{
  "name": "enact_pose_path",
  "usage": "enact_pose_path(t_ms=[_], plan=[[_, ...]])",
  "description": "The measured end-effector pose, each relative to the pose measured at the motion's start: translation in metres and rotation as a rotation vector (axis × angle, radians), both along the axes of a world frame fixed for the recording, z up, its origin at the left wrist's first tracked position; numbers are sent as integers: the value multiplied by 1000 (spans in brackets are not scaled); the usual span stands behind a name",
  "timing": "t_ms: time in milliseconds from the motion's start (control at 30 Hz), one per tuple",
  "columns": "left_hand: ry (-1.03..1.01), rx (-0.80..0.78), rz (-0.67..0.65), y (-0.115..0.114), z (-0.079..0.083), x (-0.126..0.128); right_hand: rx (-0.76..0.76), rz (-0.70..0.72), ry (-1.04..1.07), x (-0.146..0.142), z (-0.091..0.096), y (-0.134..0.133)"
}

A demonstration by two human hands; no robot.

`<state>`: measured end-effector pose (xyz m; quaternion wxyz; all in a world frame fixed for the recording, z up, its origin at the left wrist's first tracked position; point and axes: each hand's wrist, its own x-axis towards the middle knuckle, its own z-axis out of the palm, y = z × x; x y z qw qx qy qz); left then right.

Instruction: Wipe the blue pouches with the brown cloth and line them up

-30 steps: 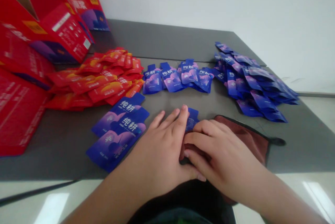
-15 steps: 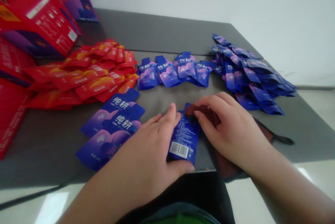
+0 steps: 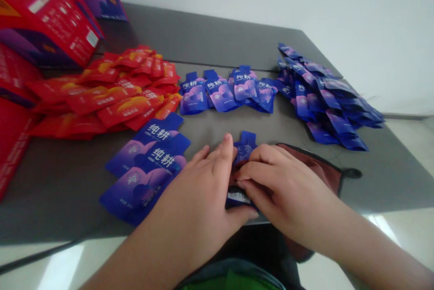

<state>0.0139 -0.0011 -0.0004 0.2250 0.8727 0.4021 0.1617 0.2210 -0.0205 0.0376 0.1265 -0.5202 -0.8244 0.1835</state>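
Your left hand (image 3: 196, 190) and right hand (image 3: 285, 190) are holding a blue sachet (image 3: 244, 151) between them at lower centre, its top showing above them, and your right hand is pressing over a brown cloth pouch (image 3: 315, 166). The sachet looks light, soft and slick, so its flat body seems the surest place to pinch. Red sachets (image 3: 115, 100) are lying heaped at left on the tabletop (image 3: 210, 41), more blue sachets (image 3: 325, 100) at right.

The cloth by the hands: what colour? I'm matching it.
Reddish-brown cloth, best in the head view.
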Motion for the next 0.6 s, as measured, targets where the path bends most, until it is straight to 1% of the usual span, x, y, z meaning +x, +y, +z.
enact_pose_path(t_ms=[100,167,233,333,400,467,500,567,600], plan=[[18,61,-16,-8,3,5,110,-140,-59,11,-6,10],[40,104,27,-15,4,13,162,-234,-83,19,-10,16],[56,136,50,-22,4,23,182,-296,-76,24,-13,20],[41,116,-20,-31,5,37,211,-364,-35,25,-16,20],[34,96,-33,-35,7,41,233,-394,-4,25,-16,19],[56,132,-31,-39,9,37,245,-408,29,26,-15,18],[67,166,-43,-41,10,31,245,-413,39,27,-15,17],[75,241,-86,-42,9,11,242,-420,36,29,-15,15],[69,253,-66,-41,7,-2,239,-421,22,30,-15,14]])
